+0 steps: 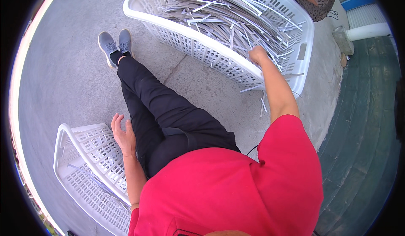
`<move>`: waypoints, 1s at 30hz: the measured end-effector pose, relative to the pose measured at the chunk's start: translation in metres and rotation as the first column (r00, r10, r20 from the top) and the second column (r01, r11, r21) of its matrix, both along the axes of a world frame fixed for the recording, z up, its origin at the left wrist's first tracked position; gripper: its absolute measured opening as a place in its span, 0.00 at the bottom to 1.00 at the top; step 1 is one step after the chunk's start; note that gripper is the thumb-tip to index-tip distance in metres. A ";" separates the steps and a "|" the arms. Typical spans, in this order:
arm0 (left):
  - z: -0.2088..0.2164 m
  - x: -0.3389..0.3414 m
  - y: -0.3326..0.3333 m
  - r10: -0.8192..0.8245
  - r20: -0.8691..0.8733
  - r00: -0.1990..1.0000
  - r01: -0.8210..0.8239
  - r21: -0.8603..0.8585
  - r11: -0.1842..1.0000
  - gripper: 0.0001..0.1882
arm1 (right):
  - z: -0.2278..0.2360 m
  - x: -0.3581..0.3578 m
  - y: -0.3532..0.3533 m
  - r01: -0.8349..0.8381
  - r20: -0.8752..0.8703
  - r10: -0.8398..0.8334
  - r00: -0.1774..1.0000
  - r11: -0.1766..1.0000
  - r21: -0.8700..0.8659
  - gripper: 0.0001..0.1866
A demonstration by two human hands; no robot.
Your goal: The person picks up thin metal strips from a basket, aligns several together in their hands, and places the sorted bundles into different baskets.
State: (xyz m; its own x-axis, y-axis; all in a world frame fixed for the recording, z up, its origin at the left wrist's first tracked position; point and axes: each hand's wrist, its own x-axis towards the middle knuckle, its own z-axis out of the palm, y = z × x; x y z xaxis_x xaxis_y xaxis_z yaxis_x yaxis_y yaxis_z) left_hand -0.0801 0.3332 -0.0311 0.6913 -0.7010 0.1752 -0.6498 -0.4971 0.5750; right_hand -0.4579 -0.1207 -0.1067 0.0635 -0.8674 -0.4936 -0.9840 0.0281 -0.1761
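Note:
A big white slatted plastic basket (pixel 215 46) holds a tangled heap of long thin grey and white strips (pixel 228 14). My right hand (pixel 258 55) reaches over its near rim into the right part of the heap. Its fingers are curled closed among the strips; what they grip, if anything, is hidden. At the lower left, my left hand (pixel 123 135) is held beside my leg with fingers apart and nothing in it. The nearest thing to it is a second white basket (pixel 90 143), with a few thin strips (pixel 101 183) inside.
My outstretched legs (pixel 164 95) lie between the baskets on the grey concrete floor (pixel 198 82). Loose strips (pixel 263 103) stick out by the big basket's right end. Another person (pixel 318 0) is at its far side. Dark green sheeting (pixel 363 122) covers the right; a white pipe (pixel 369 31) rests there.

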 end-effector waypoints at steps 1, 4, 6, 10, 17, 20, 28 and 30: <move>-0.002 -0.004 -0.002 -0.016 -0.025 1.000 0.016 -0.001 1.000 0.12 | 0.002 0.001 0.001 0.000 0.007 0.000 1.000 0.995 -0.095 0.19; 0.001 -0.012 -0.001 -0.046 -0.104 0.993 0.047 0.000 0.999 0.12 | 0.027 0.011 0.013 -0.028 0.022 0.035 0.999 0.962 -0.271 0.17; 0.001 -0.013 0.005 -0.043 -0.178 0.983 0.045 0.008 0.999 0.13 | 0.056 0.021 0.025 -0.088 0.022 0.096 0.995 0.965 -0.249 0.17; -0.022 -0.009 0.023 0.044 -0.389 0.920 -0.076 -0.069 0.995 0.13 | 0.105 0.030 0.061 0.038 0.387 0.077 0.919 0.959 -0.282 0.16; 0.002 -0.021 0.015 -0.015 -0.728 0.685 -0.134 -0.147 0.980 0.17 | 0.165 0.086 0.210 -0.008 0.898 -0.069 0.435 0.997 0.080 0.14; 0.037 -0.034 -0.019 -0.234 -0.872 0.430 -0.084 -0.297 0.951 0.27 | 0.165 0.119 0.273 -0.272 0.938 0.055 0.341 0.961 0.042 0.13; 0.070 -0.013 -0.038 -0.778 -0.619 -0.112 -0.516 -0.633 0.578 0.22 | 0.159 0.144 0.281 -0.746 0.778 0.532 0.333 0.654 -0.128 0.16; 0.069 -0.011 -0.029 -0.699 -0.712 -0.061 -0.633 -0.514 0.579 0.14 | 0.160 0.136 0.256 -0.687 0.777 0.504 0.377 0.715 -0.131 0.19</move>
State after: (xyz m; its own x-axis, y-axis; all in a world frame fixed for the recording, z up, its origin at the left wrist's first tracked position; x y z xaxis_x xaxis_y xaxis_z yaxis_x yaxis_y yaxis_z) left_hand -0.0909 0.3038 0.0375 0.5362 -0.8161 -0.2156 0.7983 0.4075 0.4434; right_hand -0.3215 0.1350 0.0536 0.9267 -0.3483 -0.1412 -0.2804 -0.3906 -0.8768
